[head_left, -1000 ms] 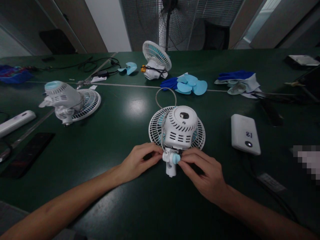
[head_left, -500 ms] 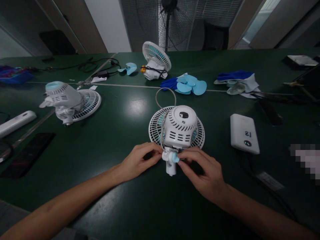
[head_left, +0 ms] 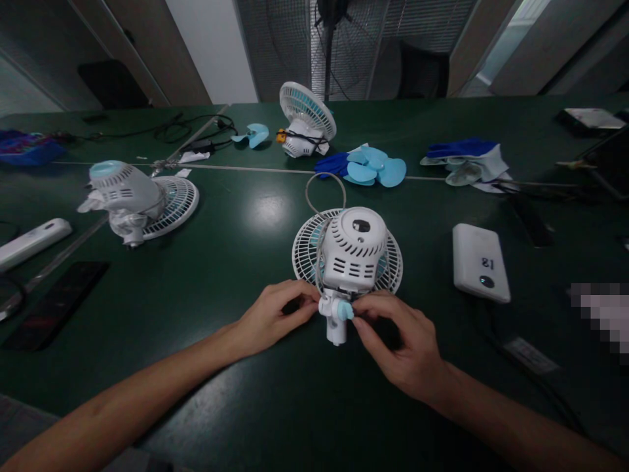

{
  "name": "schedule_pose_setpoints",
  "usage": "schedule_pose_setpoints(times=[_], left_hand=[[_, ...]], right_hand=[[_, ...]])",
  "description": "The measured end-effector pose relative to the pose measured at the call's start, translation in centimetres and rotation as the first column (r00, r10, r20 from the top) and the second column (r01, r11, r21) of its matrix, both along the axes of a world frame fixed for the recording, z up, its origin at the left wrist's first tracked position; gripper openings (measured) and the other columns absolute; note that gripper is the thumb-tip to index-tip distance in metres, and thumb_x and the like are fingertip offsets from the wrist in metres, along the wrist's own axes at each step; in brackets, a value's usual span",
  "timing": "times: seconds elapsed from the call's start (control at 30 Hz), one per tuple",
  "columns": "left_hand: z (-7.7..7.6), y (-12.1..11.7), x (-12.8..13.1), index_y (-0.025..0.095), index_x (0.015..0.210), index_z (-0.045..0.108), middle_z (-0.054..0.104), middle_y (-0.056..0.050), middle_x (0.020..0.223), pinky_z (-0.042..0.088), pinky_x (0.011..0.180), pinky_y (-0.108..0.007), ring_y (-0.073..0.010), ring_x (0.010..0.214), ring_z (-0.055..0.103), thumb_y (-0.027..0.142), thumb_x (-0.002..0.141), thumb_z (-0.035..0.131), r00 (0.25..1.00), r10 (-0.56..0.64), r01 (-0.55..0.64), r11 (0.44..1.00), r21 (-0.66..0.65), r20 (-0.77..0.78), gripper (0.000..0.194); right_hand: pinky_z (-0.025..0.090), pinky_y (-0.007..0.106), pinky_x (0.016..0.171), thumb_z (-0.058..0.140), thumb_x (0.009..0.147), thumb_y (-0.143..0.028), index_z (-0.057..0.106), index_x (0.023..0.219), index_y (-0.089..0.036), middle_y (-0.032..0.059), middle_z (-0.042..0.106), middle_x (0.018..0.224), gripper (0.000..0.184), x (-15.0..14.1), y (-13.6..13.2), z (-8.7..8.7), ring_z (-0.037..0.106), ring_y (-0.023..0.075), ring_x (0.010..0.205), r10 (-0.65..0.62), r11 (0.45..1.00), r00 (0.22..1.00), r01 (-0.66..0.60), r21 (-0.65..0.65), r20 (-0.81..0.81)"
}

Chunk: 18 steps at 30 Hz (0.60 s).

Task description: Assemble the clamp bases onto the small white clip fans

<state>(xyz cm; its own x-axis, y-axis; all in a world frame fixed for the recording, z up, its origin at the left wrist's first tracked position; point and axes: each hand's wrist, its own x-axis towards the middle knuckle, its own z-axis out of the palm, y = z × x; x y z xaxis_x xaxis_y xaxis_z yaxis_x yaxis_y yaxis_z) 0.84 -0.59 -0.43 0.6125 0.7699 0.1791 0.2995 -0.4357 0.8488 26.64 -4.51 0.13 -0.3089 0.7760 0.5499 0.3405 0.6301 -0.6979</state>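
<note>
The change over the last second is small: the pale-blue plastic wing-shaped knob (head_left: 345,310) has turned slightly, its wing tilting downward half a second ago and now pointing more to the right. The right hand (head_left: 410,344) has shifted with it; its thumb and index fingertip are a little parted about the knob's outer end, and I cannot tell whether they have a firm grip or are only resting there. The left hand (head_left: 276,317) has stayed put, thumb and index pinched together on the left edge of the white plastic pivot bracket (head_left: 336,332), apparently steadying it.

The bracket juts toward the person from the small white plastic fan (head_left: 354,252), which lies on its round slatted cage, with the motor housing uppermost, on the dark-green counter (head_left: 236,262). Neither the fan nor the thin grey wire loop (head_left: 325,174) behind it has moved noticeably.

Taken together, this suggests that turning the knob is the work in hand, with one hand bracing and the other working it. Whether the joint is getting tighter or looser cannot be told, and the knob remains on the bracket
</note>
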Motion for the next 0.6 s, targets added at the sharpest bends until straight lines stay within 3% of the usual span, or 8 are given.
schedule_pose_setpoints(times=[0.13,0.6], left_hand=[[-0.06,-0.04,-0.05,0.017,0.111,0.065,0.069,-0.002,0.095,0.05,0.077,-0.024,-0.0126,0.085,0.064,0.025,0.105,0.06,1.0,0.012,-0.012,1.0,-0.012,-0.001,0.012],[0.0,0.04,-0.05,0.017,0.11,0.066,0.07,-0.002,0.095,0.051,0.077,-0.023,-0.0121,0.085,0.065,0.023,0.104,0.061,1.0,0.017,-0.017,1.0,-0.006,0.003,0.01]], right_hand=[[0.059,0.028,0.072,0.063,0.092,-0.004,0.065,0.122,-0.018,0.0049,0.071,0.104,0.033,0.05,-0.05,-0.05,0.068,0.0135,0.084,0.022,0.999,1.0,-0.022,0.034,0.003],[0.062,0.031,0.083,0.063,0.092,-0.003,0.067,0.13,-0.021,0.0065,0.072,0.112,0.041,0.06,0.07,-0.13,0.072,0.0166,0.098,0.022,0.998,0.999,-0.024,0.06,0.026]])
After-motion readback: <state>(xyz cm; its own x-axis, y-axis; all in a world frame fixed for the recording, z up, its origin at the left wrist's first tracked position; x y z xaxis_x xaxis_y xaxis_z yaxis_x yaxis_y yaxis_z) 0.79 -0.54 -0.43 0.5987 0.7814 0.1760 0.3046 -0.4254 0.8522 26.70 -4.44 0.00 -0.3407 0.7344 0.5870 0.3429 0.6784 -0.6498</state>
